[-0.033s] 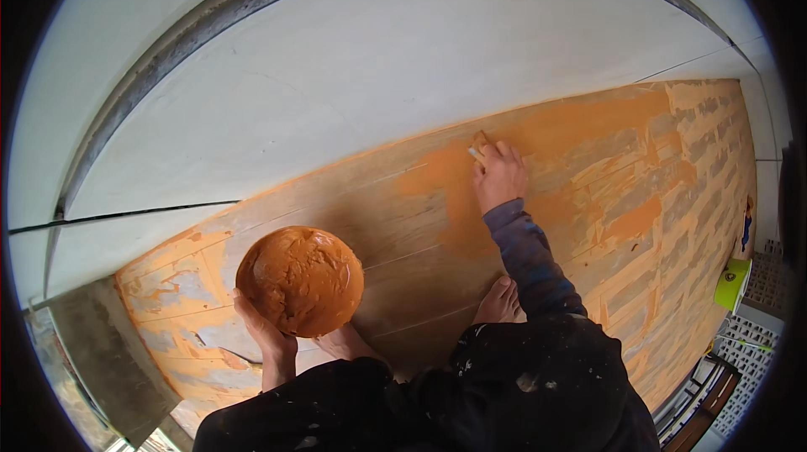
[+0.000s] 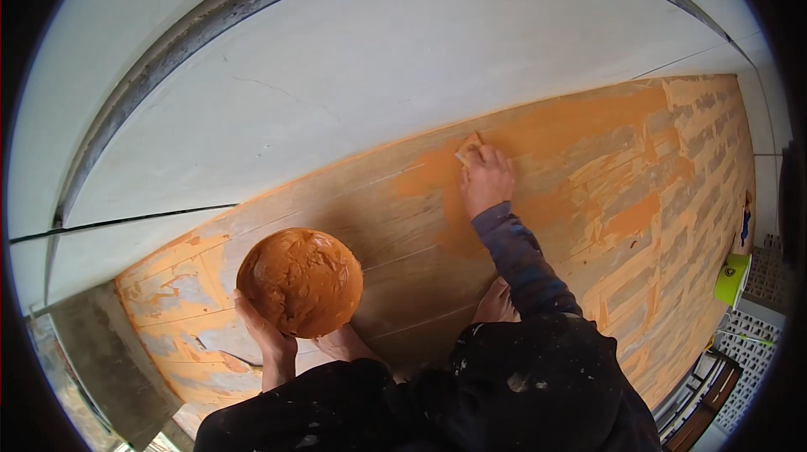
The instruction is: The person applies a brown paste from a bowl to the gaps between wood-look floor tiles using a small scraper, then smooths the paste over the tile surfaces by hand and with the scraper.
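Note:
My left hand (image 2: pixel 269 341) is closed on the side of a round bowl (image 2: pixel 243 305) and holds it above the floor. Thick orange paste (image 2: pixel 303 280) with a lumpy surface fills it. Farther forward and to the right, my right hand (image 2: pixel 486 181) grips a small flat spreader (image 2: pixel 467 148) smeared with orange. Its blade meets the plank-patterned floor (image 2: pixel 395 233) close to the white wall. Around that hand lies a fresh orange smear (image 2: pixel 555 137); my fingers hide part of the spreader.
A white wall (image 2: pixel 361 49) rises along the far edge of the floor. My bare feet (image 2: pixel 496 302) stand below my hands. A grey slab (image 2: pixel 105 351) is at lower left. Streaky orange residue covers the right side, where a lime-green container (image 2: pixel 731 280) stands beside a white perforated crate (image 2: pixel 746 343).
My right hand and the spreader have shifted slightly to the left across the floor. My left hand and the bowl stay almost where they were.

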Action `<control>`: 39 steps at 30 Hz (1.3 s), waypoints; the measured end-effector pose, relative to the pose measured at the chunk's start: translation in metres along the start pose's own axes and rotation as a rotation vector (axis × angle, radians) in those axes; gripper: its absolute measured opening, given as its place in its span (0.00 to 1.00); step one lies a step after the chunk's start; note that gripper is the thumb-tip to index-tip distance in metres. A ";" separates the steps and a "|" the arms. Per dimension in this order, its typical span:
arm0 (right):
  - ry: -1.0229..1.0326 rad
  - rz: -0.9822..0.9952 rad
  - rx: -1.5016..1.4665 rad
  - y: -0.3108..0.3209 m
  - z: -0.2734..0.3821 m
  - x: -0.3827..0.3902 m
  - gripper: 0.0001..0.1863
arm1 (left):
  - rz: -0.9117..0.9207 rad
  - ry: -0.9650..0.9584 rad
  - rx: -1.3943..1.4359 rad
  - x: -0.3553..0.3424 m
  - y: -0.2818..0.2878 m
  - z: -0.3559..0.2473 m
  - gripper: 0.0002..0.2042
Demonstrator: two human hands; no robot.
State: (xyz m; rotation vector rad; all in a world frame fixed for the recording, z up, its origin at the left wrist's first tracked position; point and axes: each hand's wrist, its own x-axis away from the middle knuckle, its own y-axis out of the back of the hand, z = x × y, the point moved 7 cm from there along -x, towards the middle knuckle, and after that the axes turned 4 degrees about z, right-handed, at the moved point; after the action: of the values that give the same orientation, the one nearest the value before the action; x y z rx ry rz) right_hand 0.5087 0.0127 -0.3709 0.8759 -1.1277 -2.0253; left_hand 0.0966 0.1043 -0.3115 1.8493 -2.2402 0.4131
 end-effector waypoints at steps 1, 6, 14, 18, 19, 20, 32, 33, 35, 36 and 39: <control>0.034 -0.008 0.068 -0.013 0.012 0.012 0.16 | -0.020 0.039 0.010 0.000 0.005 0.007 0.36; 0.134 0.294 -0.368 -0.046 0.101 0.042 0.17 | 0.069 0.079 0.048 -0.001 0.011 0.001 0.37; -0.153 0.057 0.173 -0.002 -0.058 -0.002 0.12 | 0.214 0.107 0.069 -0.010 0.000 -0.006 0.35; 0.056 0.102 -0.048 -0.052 0.067 0.022 0.13 | 0.196 0.190 0.081 -0.012 0.015 -0.002 0.34; 0.117 0.133 -0.125 -0.053 0.086 0.021 0.14 | 0.214 0.204 0.096 -0.016 0.012 -0.006 0.34; 0.112 0.114 -0.114 -0.045 0.086 0.021 0.14 | 0.235 0.195 0.100 -0.018 0.007 -0.013 0.34; -0.278 0.105 0.021 -0.031 -0.029 0.014 0.15 | 0.303 0.142 -0.099 -0.011 -0.024 -0.045 0.36; -0.222 0.144 -0.086 -0.030 -0.002 0.022 0.15 | 0.337 0.134 -0.084 -0.014 -0.034 -0.050 0.36; -0.262 0.307 -0.274 -0.017 0.048 0.040 0.14 | 0.353 0.166 -0.096 -0.026 -0.039 -0.050 0.36; -0.276 0.293 -0.255 0.000 0.049 0.052 0.14 | 0.378 0.170 -0.087 -0.029 -0.042 -0.047 0.36; -0.360 0.319 -0.252 0.044 0.045 0.085 0.08 | 0.395 0.261 -0.007 -0.041 -0.049 -0.039 0.36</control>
State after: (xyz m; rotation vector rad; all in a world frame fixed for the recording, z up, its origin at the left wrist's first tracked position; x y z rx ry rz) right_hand 0.4344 -0.0532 -0.3343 0.1929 -1.0848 -2.0384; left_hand 0.1515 0.1475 -0.2845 1.2540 -2.4050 0.6663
